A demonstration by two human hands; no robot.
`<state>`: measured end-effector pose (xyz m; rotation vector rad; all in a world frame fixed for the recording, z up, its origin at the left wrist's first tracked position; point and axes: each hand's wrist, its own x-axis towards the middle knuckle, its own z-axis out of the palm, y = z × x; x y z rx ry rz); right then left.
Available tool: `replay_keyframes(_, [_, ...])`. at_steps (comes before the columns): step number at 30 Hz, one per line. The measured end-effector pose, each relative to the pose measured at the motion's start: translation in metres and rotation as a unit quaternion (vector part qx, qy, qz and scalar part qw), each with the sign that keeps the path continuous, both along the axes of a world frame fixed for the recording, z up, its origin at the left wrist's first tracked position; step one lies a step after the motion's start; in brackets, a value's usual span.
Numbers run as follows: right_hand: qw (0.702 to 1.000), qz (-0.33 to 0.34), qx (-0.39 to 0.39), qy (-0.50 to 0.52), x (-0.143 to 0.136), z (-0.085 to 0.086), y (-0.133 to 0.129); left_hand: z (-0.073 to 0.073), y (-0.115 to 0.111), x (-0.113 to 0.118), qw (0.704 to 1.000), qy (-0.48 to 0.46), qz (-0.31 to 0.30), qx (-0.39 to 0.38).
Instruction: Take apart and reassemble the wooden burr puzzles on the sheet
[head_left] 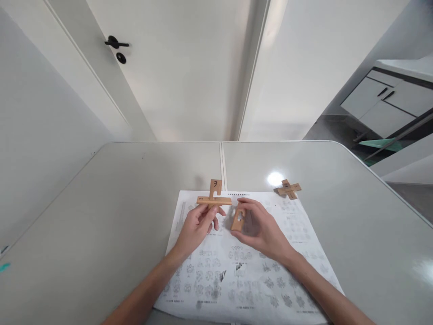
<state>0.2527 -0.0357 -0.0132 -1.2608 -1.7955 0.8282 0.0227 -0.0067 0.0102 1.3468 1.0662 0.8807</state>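
My left hand point(201, 223) grips two wooden puzzle pieces that are joined in a cross. One is a flat bar point(221, 201) lying crosswise; the other is an upright notched piece point(215, 186) marked with a 3. In my right hand point(262, 225), between thumb and fingers, is another notched wooden puzzle piece point(238, 220) with a cut-out facing right. A small gap separates it from the left hand's pieces. Both hands are above a printed sheet point(250, 271) of small diagrams.
At the sheet's upper right corner lies a crossed pair of wooden pieces point(289, 188), one marked 2. The grey table point(101, 216) has a seam down its middle. Beyond it stand a white door with a black handle point(117, 42) and, at right, a white cabinet point(389, 99).
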Motion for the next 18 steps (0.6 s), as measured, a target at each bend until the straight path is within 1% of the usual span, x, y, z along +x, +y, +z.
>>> replay_keyframes(2, [0.993,-0.026,-0.05,0.106,0.001,0.001,0.002,0.0,-0.001,0.001,1.0,-0.004,-0.006,-0.007])
replay_keyframes(3, [0.983,-0.03,-0.073,0.164,0.001,0.001,0.002,0.0,-0.002,0.002,1.0,-0.008,-0.011,-0.011])
replay_keyframes(5, [0.958,-0.024,-0.107,0.264,0.0,0.001,0.003,0.0,-0.005,0.006,0.999,-0.013,-0.027,-0.02])
replay_keyframes(7, [0.938,-0.008,-0.127,0.323,-0.003,0.0,0.002,-0.001,-0.008,0.009,0.999,-0.013,-0.045,-0.023])
replay_keyframes(10, [0.929,0.022,-0.142,0.34,-0.009,0.0,-0.001,0.0,-0.011,0.013,0.998,-0.012,-0.052,-0.022])
replay_keyframes(14, [0.932,0.046,-0.137,0.332,-0.014,-0.001,-0.004,0.002,-0.012,0.014,0.999,-0.002,-0.047,-0.013])
replay_keyframes(18, [0.934,0.063,-0.128,0.326,-0.015,-0.003,-0.006,0.002,-0.013,0.013,0.998,0.03,-0.057,0.016])
